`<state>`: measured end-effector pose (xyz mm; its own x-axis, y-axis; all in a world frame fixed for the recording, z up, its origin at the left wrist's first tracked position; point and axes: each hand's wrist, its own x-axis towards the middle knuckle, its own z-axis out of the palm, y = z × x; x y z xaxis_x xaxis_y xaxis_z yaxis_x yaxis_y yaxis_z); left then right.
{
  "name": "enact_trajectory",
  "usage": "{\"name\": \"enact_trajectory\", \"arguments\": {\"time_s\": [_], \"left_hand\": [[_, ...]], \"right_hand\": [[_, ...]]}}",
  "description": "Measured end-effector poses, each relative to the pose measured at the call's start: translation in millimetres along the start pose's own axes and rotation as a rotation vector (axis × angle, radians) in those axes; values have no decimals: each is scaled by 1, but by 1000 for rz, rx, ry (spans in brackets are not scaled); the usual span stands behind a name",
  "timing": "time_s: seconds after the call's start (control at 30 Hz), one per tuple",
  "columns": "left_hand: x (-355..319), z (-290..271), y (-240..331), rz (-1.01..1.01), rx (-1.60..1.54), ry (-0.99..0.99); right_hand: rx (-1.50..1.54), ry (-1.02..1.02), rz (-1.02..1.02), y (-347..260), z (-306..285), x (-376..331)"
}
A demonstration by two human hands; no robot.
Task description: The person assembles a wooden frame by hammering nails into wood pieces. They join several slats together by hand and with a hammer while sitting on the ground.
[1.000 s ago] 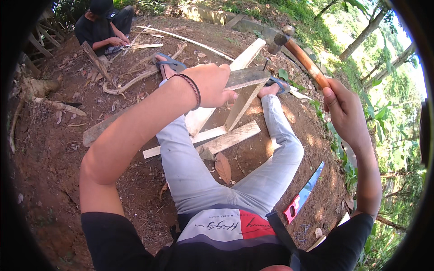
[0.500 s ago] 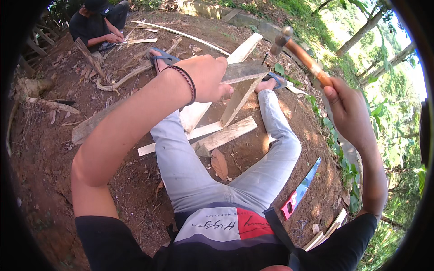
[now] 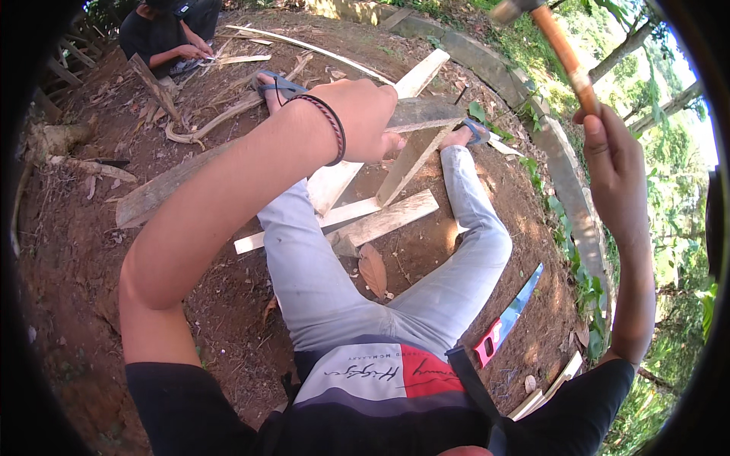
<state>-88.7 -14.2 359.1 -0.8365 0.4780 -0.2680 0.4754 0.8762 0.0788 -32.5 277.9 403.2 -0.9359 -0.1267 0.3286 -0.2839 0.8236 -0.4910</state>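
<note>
My right hand is raised at the right, closed round the wooden handle of a hammer, whose head is blurred near the top edge. My left hand grips a weathered grey plank that runs out to the left beneath my forearm; its fingertips are partly hidden. A nail stands upright near the right end of that plank. Under that end, a slanting pale board props it between my feet. Another pale board reaches out past the plank's far side.
A handsaw with a red handle lies on the soil beside my right leg. Short boards lie between my legs, near a dry brown leaf. Another person sits at far left, handling a thin strip. A concrete edging curves along the right.
My right hand has lifted the hammer up and away from the nail. My left hand keeps its hold on the plank, and the whole view has shifted slightly.
</note>
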Motion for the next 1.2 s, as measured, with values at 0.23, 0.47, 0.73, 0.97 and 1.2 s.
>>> {"name": "enact_trajectory", "arguments": {"time_s": [0.23, 0.47, 0.73, 0.97, 1.2], "left_hand": [[3, 3, 3, -11, 4, -15], [-1, -2, 8, -17, 18, -36], [-1, 0, 5, -28, 18, 3], [0, 5, 6, 1, 25, 21], [0, 2, 5, 18, 60, 21]], "right_hand": [[137, 107, 72, 12, -1, 9], [21, -23, 20, 23, 5, 2], [-118, -171, -68, 13, -1, 4], [83, -16, 15, 12, 0, 1], [-37, -62, 23, 13, -4, -1]]}}
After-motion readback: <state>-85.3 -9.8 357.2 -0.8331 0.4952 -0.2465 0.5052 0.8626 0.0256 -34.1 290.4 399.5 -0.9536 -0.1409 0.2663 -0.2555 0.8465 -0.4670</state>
